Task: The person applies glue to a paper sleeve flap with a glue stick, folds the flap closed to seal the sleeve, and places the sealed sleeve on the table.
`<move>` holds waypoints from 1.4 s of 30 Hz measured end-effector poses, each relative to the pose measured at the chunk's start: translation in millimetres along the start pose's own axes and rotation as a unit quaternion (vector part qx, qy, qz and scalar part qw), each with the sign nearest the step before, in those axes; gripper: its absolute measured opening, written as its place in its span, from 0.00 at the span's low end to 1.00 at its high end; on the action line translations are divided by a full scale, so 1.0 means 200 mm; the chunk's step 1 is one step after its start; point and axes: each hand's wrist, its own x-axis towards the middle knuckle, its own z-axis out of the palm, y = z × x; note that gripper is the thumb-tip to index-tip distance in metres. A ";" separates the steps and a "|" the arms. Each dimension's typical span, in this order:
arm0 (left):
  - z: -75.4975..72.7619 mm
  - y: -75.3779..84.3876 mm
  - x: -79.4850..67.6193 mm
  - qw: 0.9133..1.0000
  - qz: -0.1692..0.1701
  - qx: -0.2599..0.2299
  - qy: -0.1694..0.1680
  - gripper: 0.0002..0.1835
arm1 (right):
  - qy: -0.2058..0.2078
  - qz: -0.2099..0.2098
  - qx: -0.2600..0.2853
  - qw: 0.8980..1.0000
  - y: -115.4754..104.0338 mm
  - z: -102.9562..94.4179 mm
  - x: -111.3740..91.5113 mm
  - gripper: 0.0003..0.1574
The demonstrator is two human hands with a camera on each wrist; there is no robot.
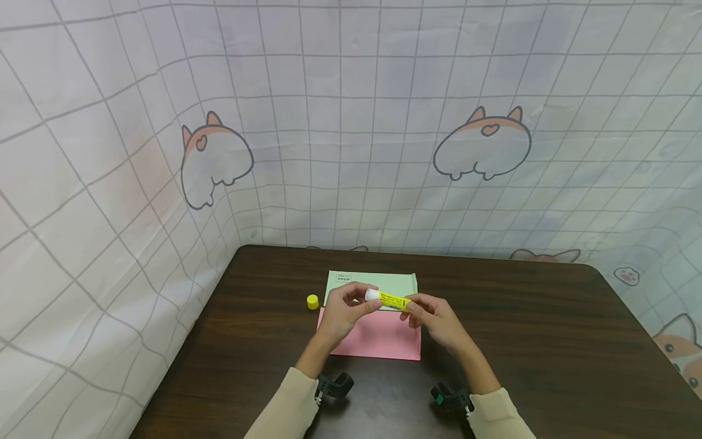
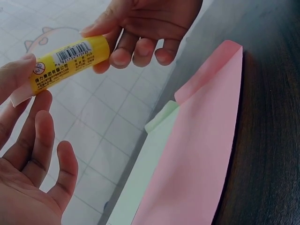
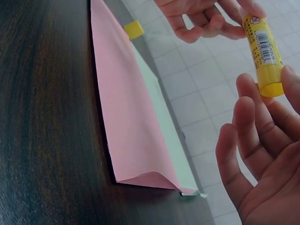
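A yellow glue stick [image 1: 392, 300] with a white end is held level above two envelopes, its cap off. My left hand [image 1: 347, 311] pinches the white end between thumb and fingers. At the other end, the yellow base is pinched by my right hand [image 1: 433, 317]; in the right wrist view its remaining fingers [image 3: 243, 117] are spread away from the tube. Below the hands lies a pink envelope [image 1: 378, 335], overlapping a pale green envelope [image 1: 384, 281] behind it. The barcode label on the glue stick [image 2: 70, 61] shows in the left wrist view.
The yellow cap [image 1: 312, 302] stands on the dark wooden table [image 1: 510, 329], left of the envelopes. A white grid-patterned curtain [image 1: 351, 152] with cartoon animals hangs behind the table and along its sides. Both wrists wear black straps [image 1: 336, 385].
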 end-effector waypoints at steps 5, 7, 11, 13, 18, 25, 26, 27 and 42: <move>0.00 -0.01 0.00 1.000 0.002 -0.007 0.000 0.15 | 0.006 -0.020 0.013 1.000 -0.01 0.00 0.00 0.18; 0.00 -0.01 0.00 1.000 0.003 -0.009 0.001 0.15 | 0.011 -0.032 0.018 0.999 -0.01 0.00 0.00 0.18; 0.00 -0.01 0.00 1.000 0.001 -0.009 0.003 0.15 | 0.017 -0.055 0.026 0.998 0.00 0.00 -0.01 0.20; 0.00 0.00 0.00 1.000 0.001 -0.007 0.004 0.16 | 0.018 -0.064 0.025 0.997 0.00 0.00 -0.01 0.20; 0.00 0.00 0.00 1.000 0.001 -0.008 0.003 0.16 | 0.022 -0.073 0.018 0.997 0.00 0.00 -0.01 0.21; 0.00 -0.02 0.00 1.000 0.003 -0.006 0.002 0.16 | 0.023 -0.077 0.019 0.997 0.00 0.00 -0.01 0.19; 0.00 -0.02 0.00 1.000 0.003 -0.005 0.002 0.16 | 0.023 -0.076 0.018 0.997 0.00 0.00 -0.01 0.19; 0.00 -0.02 0.00 1.000 0.003 -0.004 0.002 0.16 | 0.024 -0.075 0.018 0.997 0.00 0.00 -0.01 0.19; 0.00 -0.01 0.00 1.000 0.002 -0.005 0.003 0.16 | 0.034 -0.051 0.005 0.998 -0.02 0.01 -0.01 0.17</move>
